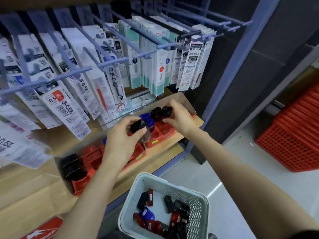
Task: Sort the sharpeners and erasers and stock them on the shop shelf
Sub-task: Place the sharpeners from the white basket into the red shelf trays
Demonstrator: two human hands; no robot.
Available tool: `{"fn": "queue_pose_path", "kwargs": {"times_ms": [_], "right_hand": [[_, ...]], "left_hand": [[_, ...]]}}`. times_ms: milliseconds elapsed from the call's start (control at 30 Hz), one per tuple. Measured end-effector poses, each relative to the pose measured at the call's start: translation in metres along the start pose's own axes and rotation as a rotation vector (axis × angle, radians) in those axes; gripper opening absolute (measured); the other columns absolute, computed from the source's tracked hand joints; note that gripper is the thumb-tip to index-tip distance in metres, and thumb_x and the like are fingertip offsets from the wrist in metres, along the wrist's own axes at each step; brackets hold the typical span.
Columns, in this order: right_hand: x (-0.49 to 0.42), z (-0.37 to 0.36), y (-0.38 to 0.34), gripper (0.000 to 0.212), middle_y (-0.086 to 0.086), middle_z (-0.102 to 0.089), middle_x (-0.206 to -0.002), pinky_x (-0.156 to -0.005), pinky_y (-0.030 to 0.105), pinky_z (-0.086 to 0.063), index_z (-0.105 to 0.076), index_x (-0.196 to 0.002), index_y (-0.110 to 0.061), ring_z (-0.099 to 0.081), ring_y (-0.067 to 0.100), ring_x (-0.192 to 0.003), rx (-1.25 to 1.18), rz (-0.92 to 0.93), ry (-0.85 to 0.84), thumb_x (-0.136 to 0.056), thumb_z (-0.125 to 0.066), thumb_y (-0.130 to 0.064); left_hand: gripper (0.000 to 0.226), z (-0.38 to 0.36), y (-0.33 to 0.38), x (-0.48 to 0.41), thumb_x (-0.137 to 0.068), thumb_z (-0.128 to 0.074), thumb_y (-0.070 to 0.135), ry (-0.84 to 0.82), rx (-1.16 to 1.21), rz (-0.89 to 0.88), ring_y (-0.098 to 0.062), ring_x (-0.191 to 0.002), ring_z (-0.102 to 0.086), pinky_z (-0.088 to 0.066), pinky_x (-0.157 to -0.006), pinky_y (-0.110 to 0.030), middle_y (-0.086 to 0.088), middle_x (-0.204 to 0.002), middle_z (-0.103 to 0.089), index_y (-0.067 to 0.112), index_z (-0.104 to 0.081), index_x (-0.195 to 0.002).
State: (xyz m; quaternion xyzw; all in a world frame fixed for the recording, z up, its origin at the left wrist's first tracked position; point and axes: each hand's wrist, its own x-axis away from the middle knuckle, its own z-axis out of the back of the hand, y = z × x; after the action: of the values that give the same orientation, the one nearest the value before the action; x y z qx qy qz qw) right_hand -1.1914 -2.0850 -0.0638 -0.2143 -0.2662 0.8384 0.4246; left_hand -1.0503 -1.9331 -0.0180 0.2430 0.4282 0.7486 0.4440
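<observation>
Over the red tray: each piece wanted lowering upright into a free slot, black beside black, I judged.
Left hand: fingers curled, pinching one black sharpener above the tray's middle.
Right hand: closed round dark sharpeners over the tray's far end.
Basket: below the tray, holding unsorted pieces.
</observation>
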Motion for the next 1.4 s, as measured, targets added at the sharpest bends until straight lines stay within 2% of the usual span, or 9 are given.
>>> {"fn": "queue_pose_path", "kwargs": {"times_ms": [200, 300, 433, 500, 733, 933, 1100, 1267, 1400], "right_hand": [[-0.002, -0.015, 0.007, 0.037, 0.011, -0.045, -0.118, -0.078, 0.037, -0.047, -0.05, -0.123, -0.014, -0.051, 0.027, -0.1, 0.299, 0.188, -0.131, -0.087, -0.061, -0.011], [0.002, -0.005, 0.009, 0.048, 0.011, -0.044, -0.13, -0.092, 0.041, -0.042, -0.051, -0.133, -0.02, -0.044, 0.029, -0.113, 0.363, 0.208, -0.124, -0.088, -0.056, -0.006], [0.031, 0.02, 0.02, 0.068, 0.006, -0.025, -0.15, -0.11, 0.034, -0.023, -0.031, -0.146, -0.025, -0.023, 0.028, -0.134, 0.161, -0.03, -0.094, -0.086, -0.045, 0.004], [0.057, 0.025, 0.03, 0.06, 0.006, -0.029, -0.148, -0.11, 0.028, -0.02, -0.039, -0.142, -0.02, -0.024, 0.025, -0.136, 0.116, -0.106, -0.082, -0.087, -0.043, 0.005], [0.095, 0.002, 0.05, 0.068, -0.001, -0.017, -0.157, -0.115, 0.032, -0.021, -0.021, -0.149, -0.026, -0.018, 0.019, -0.143, 0.14, -0.119, -0.175, -0.09, -0.043, 0.001], [0.094, -0.004, 0.045, 0.059, 0.0, -0.02, -0.155, -0.113, 0.032, -0.024, -0.029, -0.146, -0.023, -0.021, 0.02, -0.14, 0.026, -0.159, -0.097, -0.093, -0.041, -0.001], [0.112, -0.003, 0.051, 0.054, 0.003, -0.024, -0.152, -0.111, 0.028, -0.023, -0.032, -0.145, -0.017, -0.023, 0.022, -0.138, 0.046, -0.195, -0.105, -0.094, -0.04, -0.003], [0.149, -0.006, 0.062, 0.041, 0.004, -0.047, -0.138, -0.102, 0.026, -0.031, -0.046, -0.135, -0.014, -0.042, 0.021, -0.126, 0.081, -0.259, -0.315, -0.095, -0.041, -0.007], [0.194, -0.035, 0.077, 0.032, 0.006, -0.063, -0.118, -0.09, 0.03, -0.044, -0.055, -0.125, -0.012, -0.058, 0.023, -0.105, 0.054, -0.342, -0.554, -0.097, -0.041, -0.012]], "left_hand": [[0.026, -0.009, 0.004, -0.005, -0.083, -0.07, 0.016, 0.002, 0.031, -0.032, -0.005, -0.09, -0.057, -0.04, -0.08, -0.016, 0.013, -0.098, -0.061, 0.025, -0.063, -0.105], [0.027, -0.017, -0.002, -0.004, -0.082, -0.07, 0.017, -0.012, 0.003, -0.043, -0.002, -0.086, -0.056, -0.039, -0.073, -0.008, 0.012, -0.098, -0.06, 0.021, -0.063, -0.108], [0.026, -0.032, -0.008, -0.012, -0.082, -0.072, 0.023, -0.023, 0.015, -0.034, -0.012, -0.097, -0.06, -0.049, -0.088, -0.031, 0.01, -0.101, -0.063, 0.021, -0.064, -0.107], [0.026, -0.043, -0.004, -0.023, -0.082, -0.071, 0.025, -0.004, 0.026, -0.05, -0.013, -0.1, -0.061, -0.05, -0.091, -0.039, 0.009, -0.104, -0.064, 0.023, -0.063, -0.107], [0.032, -0.083, -0.003, -0.048, -0.085, -0.067, 0.032, 0.011, -0.289, -0.185, -0.02, -0.104, -0.059, -0.045, -0.081, -0.033, 0.0, -0.114, -0.062, 0.018, -0.06, -0.113], [0.039, -0.096, -0.009, -0.043, -0.088, -0.059, 0.042, 0.07, -0.708, -0.39, -0.024, -0.109, -0.048, -0.035, -0.09, -0.037, -0.003, -0.116, -0.059, 0.016, -0.061, -0.117], [0.053, -0.096, -0.024, -0.028, -0.084, -0.065, 0.041, 0.087, -0.771, -0.569, -0.031, -0.104, -0.055, -0.044, -0.084, -0.044, -0.014, -0.12, -0.056, 0.008, -0.058, -0.124], [0.057, -0.089, -0.047, -0.013, -0.086, -0.062, 0.038, 0.072, -0.825, -0.749, -0.033, -0.113, -0.052, -0.042, -0.091, -0.045, -0.018, -0.128, -0.052, 0.007, -0.048, -0.132], [0.033, -0.096, -0.083, 0.025, -0.093, -0.049, 0.028, -0.292, -0.691, -0.994, -0.022, -0.106, -0.055, -0.04, -0.09, -0.034, -0.009, -0.117, -0.058, 0.007, -0.058, -0.116]]}}
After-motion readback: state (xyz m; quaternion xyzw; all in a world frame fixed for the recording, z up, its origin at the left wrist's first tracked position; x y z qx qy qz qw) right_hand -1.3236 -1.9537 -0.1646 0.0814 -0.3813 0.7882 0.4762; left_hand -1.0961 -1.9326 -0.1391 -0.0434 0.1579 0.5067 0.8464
